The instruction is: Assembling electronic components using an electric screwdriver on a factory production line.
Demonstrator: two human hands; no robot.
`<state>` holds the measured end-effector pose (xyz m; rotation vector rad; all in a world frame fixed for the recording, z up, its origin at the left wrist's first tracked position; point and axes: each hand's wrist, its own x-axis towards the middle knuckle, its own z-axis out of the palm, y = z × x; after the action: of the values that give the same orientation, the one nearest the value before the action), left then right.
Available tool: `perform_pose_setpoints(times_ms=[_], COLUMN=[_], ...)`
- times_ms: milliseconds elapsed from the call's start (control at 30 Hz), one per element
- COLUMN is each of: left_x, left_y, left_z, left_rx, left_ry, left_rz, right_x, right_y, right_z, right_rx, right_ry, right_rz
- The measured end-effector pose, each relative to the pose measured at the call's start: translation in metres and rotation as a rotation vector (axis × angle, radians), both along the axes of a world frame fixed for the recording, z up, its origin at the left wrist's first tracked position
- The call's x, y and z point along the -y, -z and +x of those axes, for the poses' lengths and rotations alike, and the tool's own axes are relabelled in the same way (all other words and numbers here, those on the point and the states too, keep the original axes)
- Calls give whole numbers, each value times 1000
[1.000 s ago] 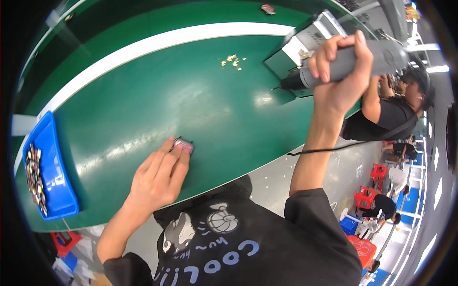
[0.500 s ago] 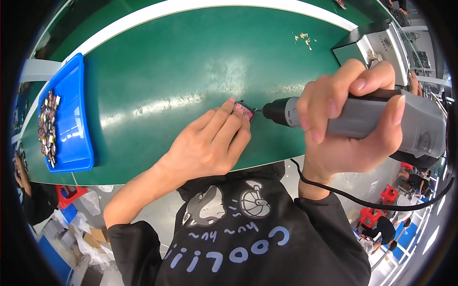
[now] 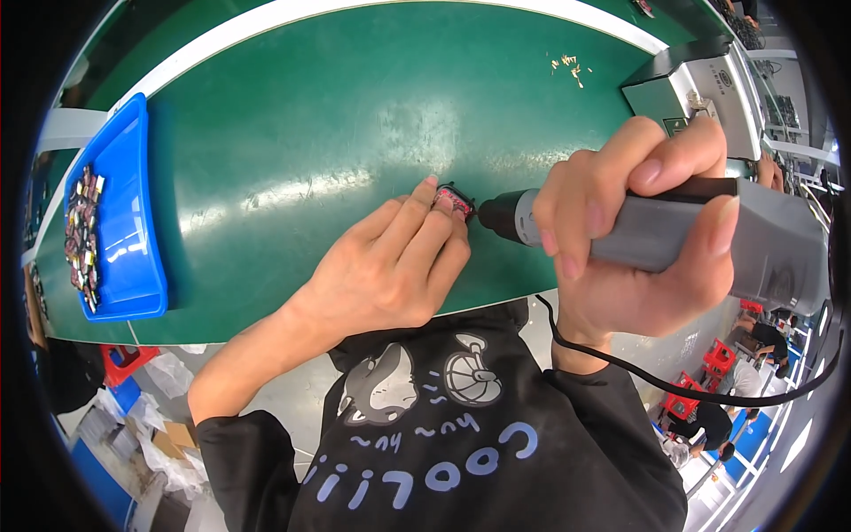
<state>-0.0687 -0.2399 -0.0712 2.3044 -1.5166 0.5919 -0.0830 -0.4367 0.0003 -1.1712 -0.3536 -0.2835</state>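
My left hand (image 3: 390, 262) presses a small black-framed part with a red and pink patterned face (image 3: 454, 202) onto the green table, its fingertips closed on it. In my right hand (image 3: 612, 293) is a grey electric screwdriver (image 3: 643, 229) with a black nose, lying almost level. The screwdriver's nose sits at the right edge of the part. Its bit is mostly out of sight there, so I cannot tell exactly where it enters. A black cord (image 3: 638, 362) hangs below the tool and curves up on the right.
At the left of the green table (image 3: 292, 115), a blue tray (image 3: 142, 253) holds many small dark parts (image 3: 86, 230). Loose brass-coloured screws (image 3: 570, 67) lie at the far right, near a grey and white box-shaped machine (image 3: 709, 89). Other people and red stools (image 3: 683, 396) appear beyond the right side.
The screwdriver's nose has moved slightly left and down, closer to the part, and the exposed bit now shows less. My left hand keeps its hold on the part.
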Motion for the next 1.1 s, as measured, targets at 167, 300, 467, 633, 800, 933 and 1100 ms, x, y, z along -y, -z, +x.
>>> perform_pose_setpoints(times_ms=[167,300,467,633,800,933,1100], left_x=[5,6,5,-9,-8,-7,-8], left_y=[2,-6,-13,-19,-21,-14,-9], left_z=[2,0,-3,-6,-14,-8,-11], left_rx=[74,53,1,-73,-230,-289,-314], left_ry=[-4,-7,-12,-18,-62,-58,-68], left_rz=[-64,-22,7,88,57,-59,-101], right_x=[0,-6,-1,8,17,14,-1], right_y=[-1,-8,-6,3,2,12,23], right_z=[-3,-12,-13,-9,-12,-6,0], right_rx=[-17,-62,-69,82,226,270,197], right_ry=[-16,29,-20,-54,-54,-92,-24], right_rz=[-125,-261,-251,-59,143,145,196])
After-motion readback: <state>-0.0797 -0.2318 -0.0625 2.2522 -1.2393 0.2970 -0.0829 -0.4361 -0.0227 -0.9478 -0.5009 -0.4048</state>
